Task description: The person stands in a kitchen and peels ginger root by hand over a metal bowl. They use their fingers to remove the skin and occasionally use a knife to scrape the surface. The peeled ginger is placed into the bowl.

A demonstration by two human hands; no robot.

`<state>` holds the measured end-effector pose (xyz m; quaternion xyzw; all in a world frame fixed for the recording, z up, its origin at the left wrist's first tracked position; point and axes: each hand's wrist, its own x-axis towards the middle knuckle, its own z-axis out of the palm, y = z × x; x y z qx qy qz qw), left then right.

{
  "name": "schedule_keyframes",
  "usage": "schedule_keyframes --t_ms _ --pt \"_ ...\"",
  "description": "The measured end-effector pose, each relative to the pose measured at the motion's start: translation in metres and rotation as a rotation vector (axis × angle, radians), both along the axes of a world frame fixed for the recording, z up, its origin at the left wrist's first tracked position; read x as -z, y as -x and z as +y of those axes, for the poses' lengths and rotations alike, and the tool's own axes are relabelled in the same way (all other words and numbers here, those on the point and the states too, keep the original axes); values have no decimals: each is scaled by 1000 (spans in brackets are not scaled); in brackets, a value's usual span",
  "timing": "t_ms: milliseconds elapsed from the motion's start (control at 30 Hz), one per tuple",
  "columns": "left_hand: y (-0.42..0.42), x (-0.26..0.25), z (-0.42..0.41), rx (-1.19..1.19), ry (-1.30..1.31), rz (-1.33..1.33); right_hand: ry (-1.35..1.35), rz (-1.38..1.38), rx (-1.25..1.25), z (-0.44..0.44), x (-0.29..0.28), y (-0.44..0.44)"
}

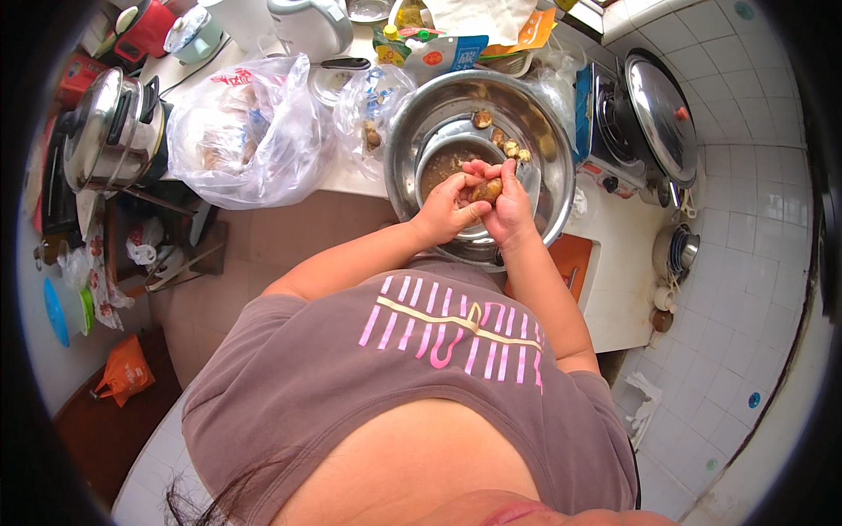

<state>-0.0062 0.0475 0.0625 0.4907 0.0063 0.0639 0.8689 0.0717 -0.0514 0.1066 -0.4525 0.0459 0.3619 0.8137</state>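
Over a large stainless steel basin [562, 197], both hands meet around a brown root vegetable [487, 191], possibly a small potato or taro. My left hand [449, 205] has its thumb and fingers on the near and left sides of it. My right hand [510, 208] grips it from the right. Beneath them a smaller metal bowl [422, 172] of murky water with peel bits stands inside the basin. Several partly peeled pieces, one of them at the far side [482, 119], lie in the basin beyond the bowl. No tool is visible in either hand.
Left of the basin are a small plastic bag [368, 98] with brown pieces and a large, full plastic bag [250, 138]. A gas stove [608, 154] with a lidded wok [658, 118] stands right. Food packages [434, 56] and an electric kettle [309, 29] are behind. An orange board [571, 263] lies near the right forearm.
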Motion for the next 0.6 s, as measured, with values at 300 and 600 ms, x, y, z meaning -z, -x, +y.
schedule_keyframes --t_ms 300,600 --pt "-4 -13 15 -460 -753 -224 409 -683 -88 -8 10 28" --pt "1 -25 12 -407 -714 -218 315 -264 69 -1 -6 18"
